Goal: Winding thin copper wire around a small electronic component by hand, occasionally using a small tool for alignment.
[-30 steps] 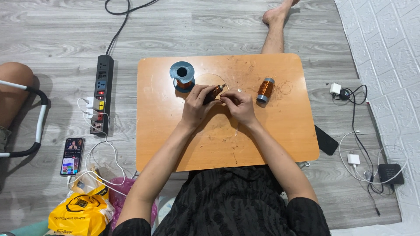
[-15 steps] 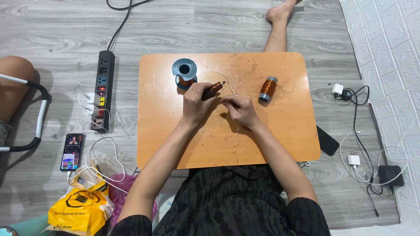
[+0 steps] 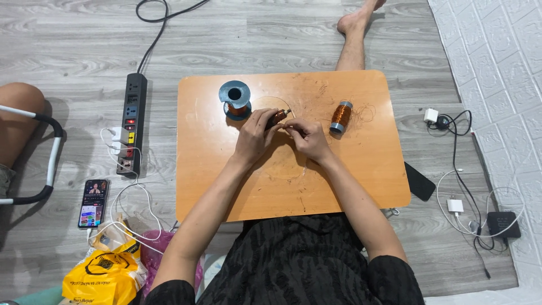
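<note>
On a small orange wooden table, my left hand grips a small dark cylindrical coil piece whose tip points right. My right hand pinches a thin copper wire right beside that tip; the wire arcs up and back toward a grey spool of copper wire just above my left hand. A second copper-wound coil lies on its side to the right of my right hand, with loose wire strands by it.
A black power strip with plugged chargers lies left of the table, a lit phone and a yellow bag below it. A dark phone, chargers and cables lie on the right. Another person's knee is at far left.
Both hands stay close together at the table's middle; the coil piece in my left hand has tilted slightly and the wire loop has shifted a little.
</note>
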